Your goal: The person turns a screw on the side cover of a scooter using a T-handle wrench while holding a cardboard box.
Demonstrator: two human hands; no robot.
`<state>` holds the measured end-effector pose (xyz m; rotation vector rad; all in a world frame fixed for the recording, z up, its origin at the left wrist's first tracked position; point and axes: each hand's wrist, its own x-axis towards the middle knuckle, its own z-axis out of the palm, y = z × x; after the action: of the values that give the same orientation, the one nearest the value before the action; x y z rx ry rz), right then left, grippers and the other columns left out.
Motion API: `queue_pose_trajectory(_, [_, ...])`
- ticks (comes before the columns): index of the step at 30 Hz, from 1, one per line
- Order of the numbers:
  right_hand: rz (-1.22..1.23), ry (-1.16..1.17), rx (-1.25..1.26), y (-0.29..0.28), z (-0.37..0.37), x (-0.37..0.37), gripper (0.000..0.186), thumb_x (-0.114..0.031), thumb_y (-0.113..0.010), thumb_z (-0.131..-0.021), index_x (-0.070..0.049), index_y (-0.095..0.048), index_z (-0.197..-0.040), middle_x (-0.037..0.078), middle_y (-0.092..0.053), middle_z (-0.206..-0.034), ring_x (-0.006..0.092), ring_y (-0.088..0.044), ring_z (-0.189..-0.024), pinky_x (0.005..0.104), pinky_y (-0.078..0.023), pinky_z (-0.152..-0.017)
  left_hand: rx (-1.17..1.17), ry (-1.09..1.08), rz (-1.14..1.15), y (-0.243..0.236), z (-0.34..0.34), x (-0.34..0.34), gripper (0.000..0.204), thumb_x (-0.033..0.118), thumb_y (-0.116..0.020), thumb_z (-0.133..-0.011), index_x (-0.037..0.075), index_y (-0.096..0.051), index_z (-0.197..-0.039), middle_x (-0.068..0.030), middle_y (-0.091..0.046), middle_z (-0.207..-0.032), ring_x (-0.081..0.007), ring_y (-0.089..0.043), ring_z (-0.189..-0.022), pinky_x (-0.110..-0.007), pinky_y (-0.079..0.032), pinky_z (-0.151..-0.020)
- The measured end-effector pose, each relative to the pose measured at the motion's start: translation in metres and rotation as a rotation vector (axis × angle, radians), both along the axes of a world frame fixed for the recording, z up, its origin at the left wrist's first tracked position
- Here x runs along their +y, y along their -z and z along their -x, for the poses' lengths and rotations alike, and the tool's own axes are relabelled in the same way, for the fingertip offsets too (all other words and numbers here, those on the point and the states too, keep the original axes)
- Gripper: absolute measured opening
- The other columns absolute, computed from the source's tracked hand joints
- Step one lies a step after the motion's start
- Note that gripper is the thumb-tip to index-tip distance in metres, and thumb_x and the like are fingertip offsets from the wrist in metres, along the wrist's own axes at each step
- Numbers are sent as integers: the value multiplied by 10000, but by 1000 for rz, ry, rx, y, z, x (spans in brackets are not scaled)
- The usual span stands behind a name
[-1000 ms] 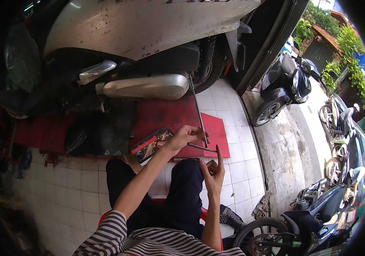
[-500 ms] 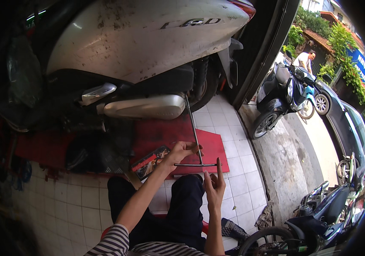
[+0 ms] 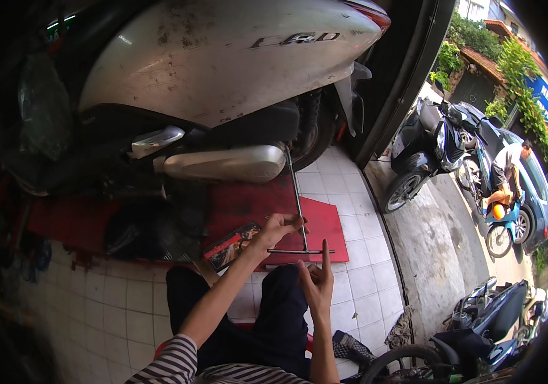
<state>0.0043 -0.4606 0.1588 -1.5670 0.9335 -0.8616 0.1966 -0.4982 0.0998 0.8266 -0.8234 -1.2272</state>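
A long T-handle wrench point(image 3: 297, 192) reaches from the rear end of the silver cover point(image 3: 226, 162), low on the scooter, back toward my knees. My left hand point(image 3: 278, 232) closes around its shaft just before the crossbar point(image 3: 314, 251). The raised index finger of my right hand point(image 3: 316, 281) touches the crossbar near its right end; the thumb is apart and the other fingers are bent, holding nothing. The wrench's far tip is hard to make out against the cover. Above stands the silver scooter point(image 3: 223, 64), its body panel scuffed.
Under the scooter lies a red platform point(image 3: 322, 227) with a dark printed box point(image 3: 230, 246) on its near edge. White floor tiles point(image 3: 363, 256) surround it. Parked motorbikes point(image 3: 424, 147) stand at the right, and a person point(image 3: 506, 169) on a blue motorbike is outside.
The view has shifted slightly, moving the scene right and down. My right index finger sits a little further in from the crossbar's end. Outside, the person and blue motorbike are nearer.
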Motion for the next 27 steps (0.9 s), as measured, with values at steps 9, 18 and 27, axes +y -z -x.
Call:
queue_pose_trajectory(9, [12, -247, -42, -7, -8, 18, 763, -126, -638, -1000, -91, -192, -1617, -40, -509, -637, 32, -438, -538, 198, -324, -476, 39, -77, -80, -9, 1, 6, 229, 193, -656, -990, -3, -722, -1089, -52, -732, -939, -98, -641, -885, -270, -475, -836])
queue_pose_trajectory(18, [-134, -245, 43, 16, -12, 20, 715, -144, -626, -1012, -54, -231, -1601, -31, -513, -691, 37, -485, -615, 198, -370, -535, 124, -69, -16, -15, 0, 3, 268, 244, -689, -974, -1, -723, -1078, -38, -728, -926, -90, -628, -865, -272, -471, -817])
queue_pose_trajectory(27, [-103, -34, -135, -32, -7, 18, 624, -173, -485, -1080, -109, -181, -1621, -27, -477, -698, 20, -382, -561, 183, -311, -489, 60, -73, 3, -11, -4, 1, 277, 256, -674, -984, 8, -726, -1098, -50, -746, -945, -77, -618, -872, -258, -458, -801])
